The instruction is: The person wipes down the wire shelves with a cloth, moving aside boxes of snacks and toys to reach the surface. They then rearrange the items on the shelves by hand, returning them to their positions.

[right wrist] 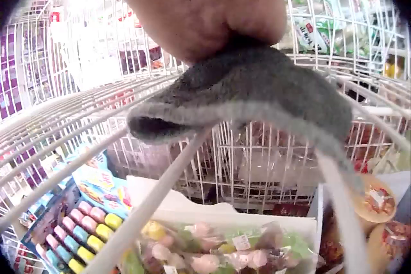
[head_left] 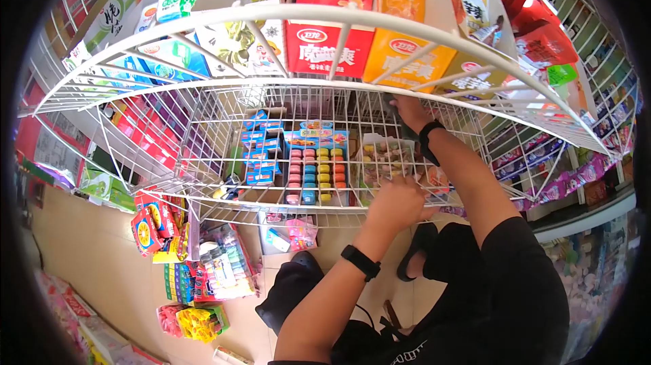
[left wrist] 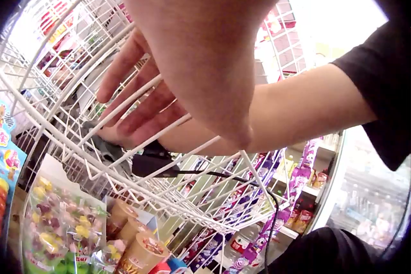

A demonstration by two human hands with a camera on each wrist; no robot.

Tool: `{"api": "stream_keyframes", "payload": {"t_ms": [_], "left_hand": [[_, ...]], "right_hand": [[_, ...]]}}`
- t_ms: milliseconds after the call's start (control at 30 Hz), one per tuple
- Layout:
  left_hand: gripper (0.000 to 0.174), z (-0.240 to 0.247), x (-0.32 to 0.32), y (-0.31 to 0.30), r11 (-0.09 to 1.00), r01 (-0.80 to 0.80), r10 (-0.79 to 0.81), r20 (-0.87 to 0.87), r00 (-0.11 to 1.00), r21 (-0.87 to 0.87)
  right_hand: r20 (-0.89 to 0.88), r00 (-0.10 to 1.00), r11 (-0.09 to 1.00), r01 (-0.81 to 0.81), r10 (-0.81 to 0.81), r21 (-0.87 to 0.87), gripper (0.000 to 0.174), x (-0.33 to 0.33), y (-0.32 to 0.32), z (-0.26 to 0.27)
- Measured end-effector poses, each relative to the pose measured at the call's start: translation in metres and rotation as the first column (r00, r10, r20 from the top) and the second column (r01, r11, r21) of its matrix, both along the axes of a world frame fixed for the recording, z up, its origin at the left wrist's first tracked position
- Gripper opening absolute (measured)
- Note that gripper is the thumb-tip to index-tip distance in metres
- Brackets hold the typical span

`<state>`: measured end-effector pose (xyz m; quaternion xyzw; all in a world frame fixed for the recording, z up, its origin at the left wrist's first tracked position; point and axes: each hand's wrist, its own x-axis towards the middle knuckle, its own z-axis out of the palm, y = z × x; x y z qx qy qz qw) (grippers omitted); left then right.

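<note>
My right hand reaches into the white wire basket rack, near its right side, just under the upper shelf. It holds a dark grey cloth, which hangs below the palm across the wires in the right wrist view and hides the fingers. My left hand lies over the front rail of the same basket, its fingers extended inside the wires with nothing in them. Below the hands, inside the basket, stands a box of wrapped candies. Brown paper-like tubs sit to its right.
Left of the candies are a tray of colourful round-capped items and stacked blue boxes. The upper wire shelf, full of snack packets, overhangs the arms. Goods boxes lie on the tiled floor at left.
</note>
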<state>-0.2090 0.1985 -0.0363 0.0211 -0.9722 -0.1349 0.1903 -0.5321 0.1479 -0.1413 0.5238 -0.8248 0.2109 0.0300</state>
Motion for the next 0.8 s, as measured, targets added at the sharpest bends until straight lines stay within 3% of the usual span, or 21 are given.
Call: {"api": "stream_keyframes", "payload": {"t_ms": [33, 67, 233, 400, 600, 733, 800], "left_hand": [[0.062, -0.001, 0.000, -0.001, 1.000, -0.007, 0.006, -0.017, 1.000, -0.029], [0.062, -0.001, -0.001, -0.001, 0.999, -0.018, 0.018, -0.007, 1.000, -0.035], [0.060, -0.001, -0.001, -0.001, 1.000, 0.001, -0.001, -0.028, 1.000, -0.001], [0.059, -0.003, -0.002, 0.000, 0.999, -0.001, -0.001, -0.046, 0.999, -0.036], [0.063, -0.001, -0.002, -0.001, 0.999, 0.020, -0.020, 0.006, 1.000, 0.036], [0.064, -0.001, -0.001, -0.001, 0.999, 0.019, -0.018, -0.024, 1.000, 0.026], [0.063, 0.002, 0.000, -0.002, 1.000, 0.026, -0.026, -0.007, 1.000, 0.009]], "right_hand": [[0.204, 0.963, 0.984, 0.171, -0.177, 0.045, 0.032, 0.014, -0.003, 0.014], [-0.023, 0.979, 0.972, 0.197, -0.202, -0.128, 0.030, -0.008, -0.014, -0.014], [-0.130, 0.917, 0.917, 0.349, -0.377, -0.193, 0.030, -0.018, -0.034, -0.017], [-0.179, 0.932, 0.944, 0.291, -0.317, -0.154, 0.030, -0.029, -0.031, -0.010], [-0.243, 0.969, 0.999, 0.053, -0.054, -0.008, 0.030, 0.003, 0.003, 0.027], [-0.096, 0.994, 0.995, 0.056, -0.048, 0.084, 0.028, 0.008, 0.018, 0.032], [-0.305, 0.952, 0.993, -0.054, 0.020, -0.102, 0.025, 0.010, 0.016, 0.030]]}}
